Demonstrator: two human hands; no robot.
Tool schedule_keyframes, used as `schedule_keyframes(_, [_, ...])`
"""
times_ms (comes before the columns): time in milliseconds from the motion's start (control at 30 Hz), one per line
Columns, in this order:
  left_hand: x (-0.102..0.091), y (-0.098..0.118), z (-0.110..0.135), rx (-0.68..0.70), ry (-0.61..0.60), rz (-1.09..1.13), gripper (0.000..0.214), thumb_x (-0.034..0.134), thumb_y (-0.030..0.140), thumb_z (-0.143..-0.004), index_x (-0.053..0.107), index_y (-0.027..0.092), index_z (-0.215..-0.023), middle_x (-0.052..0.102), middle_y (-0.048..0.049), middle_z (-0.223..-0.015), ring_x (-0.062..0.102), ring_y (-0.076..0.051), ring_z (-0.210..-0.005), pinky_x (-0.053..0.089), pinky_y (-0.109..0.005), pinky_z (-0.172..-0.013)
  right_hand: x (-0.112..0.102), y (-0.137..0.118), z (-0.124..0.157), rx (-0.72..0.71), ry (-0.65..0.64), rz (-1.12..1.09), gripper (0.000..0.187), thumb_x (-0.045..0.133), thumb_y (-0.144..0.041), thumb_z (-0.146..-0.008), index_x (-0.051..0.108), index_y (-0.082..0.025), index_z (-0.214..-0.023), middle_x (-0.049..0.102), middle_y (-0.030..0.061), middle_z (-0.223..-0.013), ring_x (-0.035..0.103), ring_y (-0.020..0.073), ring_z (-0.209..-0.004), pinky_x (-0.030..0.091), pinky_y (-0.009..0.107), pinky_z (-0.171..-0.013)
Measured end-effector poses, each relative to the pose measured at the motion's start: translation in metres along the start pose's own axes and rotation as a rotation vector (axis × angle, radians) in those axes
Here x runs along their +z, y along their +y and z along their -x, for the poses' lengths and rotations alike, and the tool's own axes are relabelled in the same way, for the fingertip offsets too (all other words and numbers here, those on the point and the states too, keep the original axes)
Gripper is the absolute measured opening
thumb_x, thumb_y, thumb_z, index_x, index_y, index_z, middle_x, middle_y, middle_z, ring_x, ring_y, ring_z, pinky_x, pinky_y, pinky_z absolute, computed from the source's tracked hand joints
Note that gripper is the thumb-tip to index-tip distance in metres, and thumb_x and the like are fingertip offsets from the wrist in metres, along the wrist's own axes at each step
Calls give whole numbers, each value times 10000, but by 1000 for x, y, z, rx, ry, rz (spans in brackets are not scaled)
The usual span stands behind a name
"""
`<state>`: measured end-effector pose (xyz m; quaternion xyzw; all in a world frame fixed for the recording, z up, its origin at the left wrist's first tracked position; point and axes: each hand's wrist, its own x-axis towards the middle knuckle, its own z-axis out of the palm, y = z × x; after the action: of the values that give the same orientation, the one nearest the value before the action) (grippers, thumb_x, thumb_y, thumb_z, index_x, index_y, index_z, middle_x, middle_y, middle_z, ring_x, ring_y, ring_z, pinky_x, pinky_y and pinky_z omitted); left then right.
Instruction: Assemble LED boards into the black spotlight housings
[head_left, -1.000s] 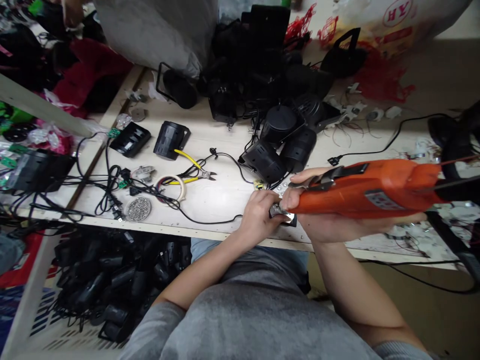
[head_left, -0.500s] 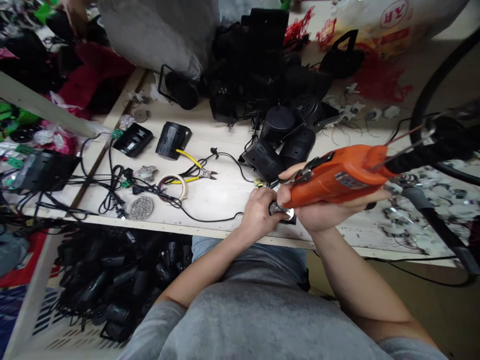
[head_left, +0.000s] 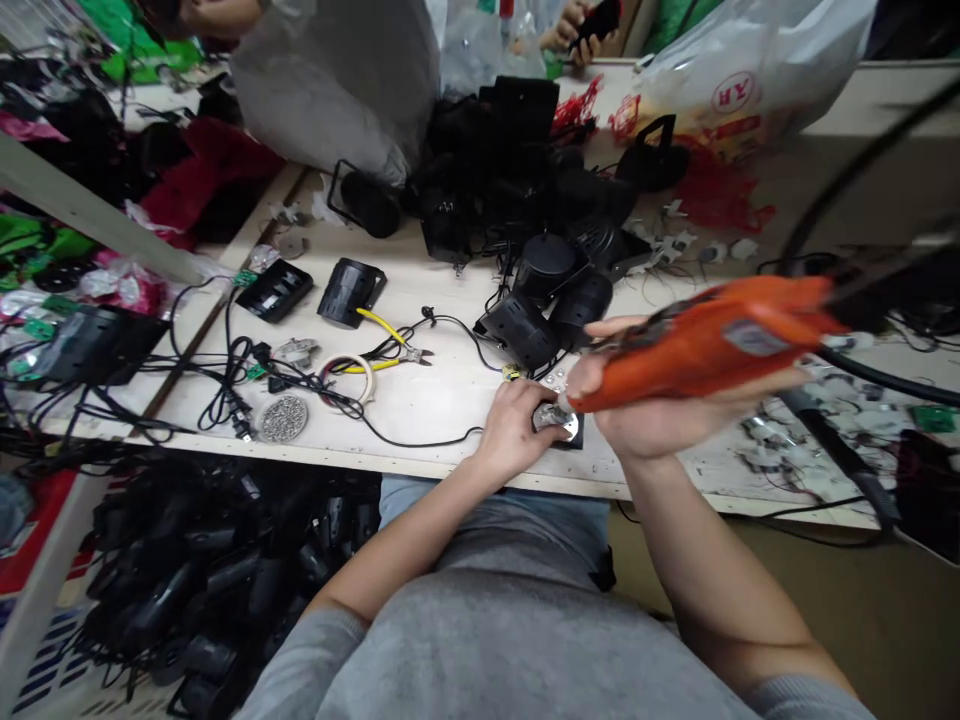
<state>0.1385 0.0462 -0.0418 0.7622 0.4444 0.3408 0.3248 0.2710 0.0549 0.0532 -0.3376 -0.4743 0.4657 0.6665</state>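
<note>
An orange electric screwdriver [head_left: 697, 345] lies in the grip of my right hand [head_left: 652, 425], its body tilted and its tip pointing down to the left. Under the tip is a small part with a shiny round metal plate [head_left: 564, 424] and a dark edge, at the front of the bench. My left hand [head_left: 514, 428] has its fingers closed on the left side of this part. Just beyond my fingers lie a small yellow component [head_left: 511, 373] and black speaker-like housings [head_left: 519, 330]. A black cable [head_left: 420, 441] runs to my left hand.
Yellow-handled cutters [head_left: 409, 354], a tape ring [head_left: 367, 380] and a dish of screws [head_left: 283, 418] lie left on the bench. Black housings pile up behind. White wired parts [head_left: 780, 430] spread right. A crate [head_left: 56, 660] of black parts stands below. Another person's hand [head_left: 574, 30] holds a dark object.
The screwdriver has tipped lower and its rear end has swung right, its tip still at the metal plate. My left hand stays in place. The view has shifted, showing another person's hands at the back.
</note>
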Motion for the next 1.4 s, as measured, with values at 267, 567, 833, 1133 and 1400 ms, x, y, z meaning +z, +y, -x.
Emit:
schedule_keyframes(267, [-10,6,-6,122,-96,-137,330,800,357,-814,711,194,-1086,667,-83,-1106,570,-273,-1047,473,-455,-963,-43,10,-5,-132,339,283,900,143,-1004,-702,680,-296,-846,519,12,-491,478,200,-364,331,314,-341])
schedule_keyframes(567, [-21,9,-16,243,-273,-316,310,697,414,-903,660,176,-1097,681,-109,-1104,610,-273,-1017,491,-438,-910,-34,3,7,-108,366,106,957,73,-1008,-685,692,-285,-788,535,15,-458,473,195,-324,354,329,-315])
schedule_keyframes(833, [-28,15,-23,246,-265,-209,289,701,410,-902,661,200,-1096,694,-81,-1051,647,-244,-966,523,-381,-862,-23,16,6,-86,205,8,768,358,-959,-727,717,-287,-822,620,29,-587,560,204,-409,406,342,-353])
schedule_keyframes(1133, [-50,-2,-2,-444,-58,837,436,769,464,-790,677,194,-1119,748,-83,-1053,709,-219,-914,573,-373,-844,-28,11,-5,-147,434,36,866,217,-965,-754,712,-256,-803,644,59,-634,553,196,-413,398,334,-352])
schedule_keyframes(1400, [-66,-14,16,-725,74,1352,408,662,195,-777,654,130,-1179,741,-144,-1148,713,-318,-1110,547,-498,-1025,-47,15,-24,-169,619,412,840,204,-876,-851,643,-160,-847,605,48,-613,613,177,-561,490,339,-588])
